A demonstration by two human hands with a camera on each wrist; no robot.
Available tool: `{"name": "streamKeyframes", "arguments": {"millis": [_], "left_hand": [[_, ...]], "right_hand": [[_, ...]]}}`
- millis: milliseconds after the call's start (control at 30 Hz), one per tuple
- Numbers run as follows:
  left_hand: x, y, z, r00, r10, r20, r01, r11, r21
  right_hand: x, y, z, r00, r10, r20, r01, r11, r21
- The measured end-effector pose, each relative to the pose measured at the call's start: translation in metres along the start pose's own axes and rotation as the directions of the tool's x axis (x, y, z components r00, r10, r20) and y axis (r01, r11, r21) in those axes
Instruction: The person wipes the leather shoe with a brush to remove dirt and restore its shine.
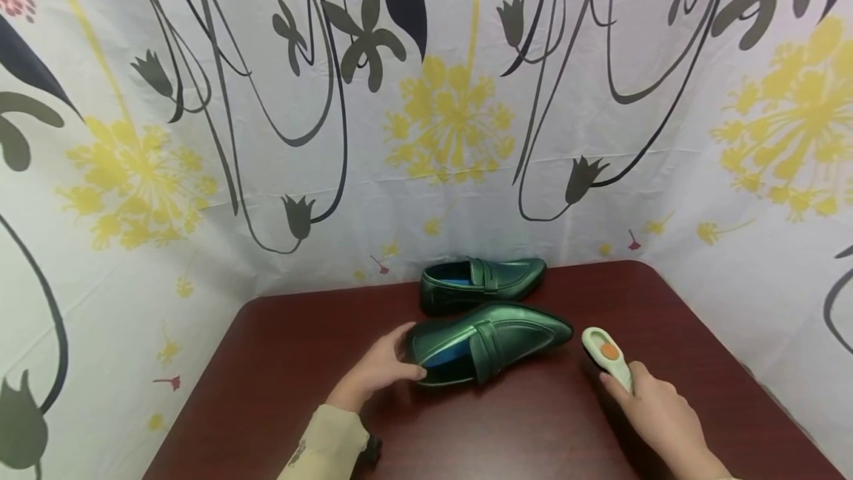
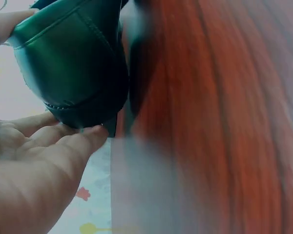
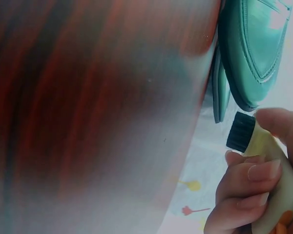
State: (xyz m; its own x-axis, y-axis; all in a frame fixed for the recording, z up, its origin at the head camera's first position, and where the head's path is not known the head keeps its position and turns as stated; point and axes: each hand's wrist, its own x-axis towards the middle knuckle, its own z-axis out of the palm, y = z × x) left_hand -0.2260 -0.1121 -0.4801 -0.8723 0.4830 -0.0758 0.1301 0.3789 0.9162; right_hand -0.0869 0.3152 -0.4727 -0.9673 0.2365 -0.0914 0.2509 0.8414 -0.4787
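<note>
A dark green loafer (image 1: 516,339) lies on the table, its pointed toe to the right. My left hand (image 1: 381,370) grips it at the heel. The left wrist view shows the thumb on the rim of the heel (image 2: 71,63) and fingertips beneath the heel. In my right hand (image 1: 663,413) is a small shoe brush (image 1: 605,350) with a pale green handle and an orange button. Its dark bristles (image 3: 240,131) show in the right wrist view, just off the loafer's toe (image 3: 254,63). Behind stands the matching green loafer (image 1: 509,280).
The dark reddish-brown table (image 1: 300,332) has rounded back corners. A white cloth (image 1: 426,221) printed with flowers hangs behind it and along both sides. The second loafer stands close to the table's back edge.
</note>
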Motion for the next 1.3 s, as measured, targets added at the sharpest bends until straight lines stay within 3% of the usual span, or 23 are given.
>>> {"name": "streamKeyframes", "arguments": {"millis": [367, 667, 967, 1300], "left_hand": [[0.023, 0.003, -0.002, 0.998, -0.046, 0.034, 0.047, 0.999, -0.024], [0.037, 0.012, -0.006, 0.990, -0.118, 0.079, 0.129, 0.980, -0.154], [0.041, 0.019, -0.003, 0.986, -0.152, 0.073, 0.165, 0.952, -0.257], [0.049, 0.023, 0.003, 0.979, -0.199, 0.034, 0.200, 0.937, -0.286]], "right_hand": [[0.009, 0.009, 0.004, 1.000, -0.003, 0.016, 0.003, 1.000, -0.028], [0.019, 0.010, 0.006, 0.998, -0.035, 0.047, 0.037, 0.998, -0.050], [0.027, 0.010, 0.010, 0.994, -0.063, 0.084, 0.066, 0.997, -0.028], [0.026, 0.005, 0.009, 0.997, -0.045, 0.058, 0.053, 0.987, -0.151]]}}
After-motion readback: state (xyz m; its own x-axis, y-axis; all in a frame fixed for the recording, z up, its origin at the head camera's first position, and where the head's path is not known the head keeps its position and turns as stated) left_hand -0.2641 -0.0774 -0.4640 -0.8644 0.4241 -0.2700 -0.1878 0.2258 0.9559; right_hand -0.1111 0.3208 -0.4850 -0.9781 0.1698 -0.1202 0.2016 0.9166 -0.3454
